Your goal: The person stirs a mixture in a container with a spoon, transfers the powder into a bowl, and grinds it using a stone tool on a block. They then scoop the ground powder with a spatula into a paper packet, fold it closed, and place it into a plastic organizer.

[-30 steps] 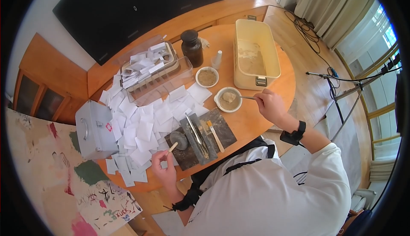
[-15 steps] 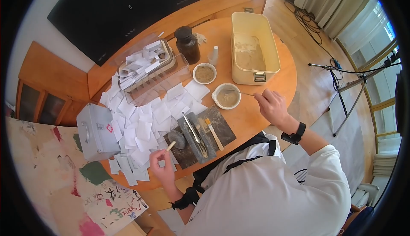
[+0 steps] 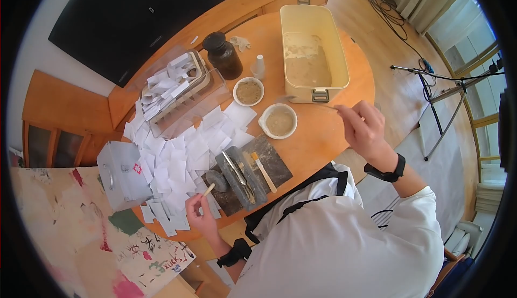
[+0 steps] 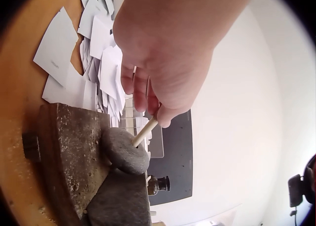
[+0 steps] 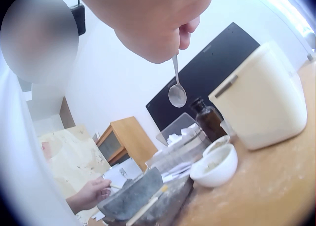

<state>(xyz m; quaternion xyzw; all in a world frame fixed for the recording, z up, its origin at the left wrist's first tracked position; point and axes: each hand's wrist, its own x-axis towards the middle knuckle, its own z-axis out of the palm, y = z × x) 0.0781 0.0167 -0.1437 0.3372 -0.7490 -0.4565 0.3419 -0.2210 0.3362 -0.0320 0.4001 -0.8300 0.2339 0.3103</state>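
My right hand (image 3: 369, 132) pinches the handle of a metal spoon (image 5: 177, 95). The spoon hangs in the air above the table, between the spouted white bowl (image 5: 217, 169) and the cream bin; its bowl shows bare metal on the side seen in the right wrist view. Pale tan material lies in the spouted bowl. With finger and thumb my left hand (image 3: 200, 214) pinches a pale stick handle (image 4: 144, 132) set in a round grey stone wheel (image 4: 126, 149). Beside that wheel is a grey stone trough (image 4: 121, 201) with tweezers (image 3: 235, 167) lying along it.
A brush (image 3: 264, 174) lies on a dark slab (image 3: 277, 160). White paper slips (image 3: 172, 171) spread to the left, by a clear box of papers and a silver case (image 3: 121, 174). Behind stand another bowl (image 3: 235, 92), a dark jar (image 3: 225, 63) and the cream bin (image 3: 301, 94).
The spoon, earlier dipping at the spouted bowl with a tan lump, has come up out of it as my right hand moved right. My left hand keeps pinching the wheel's handle.
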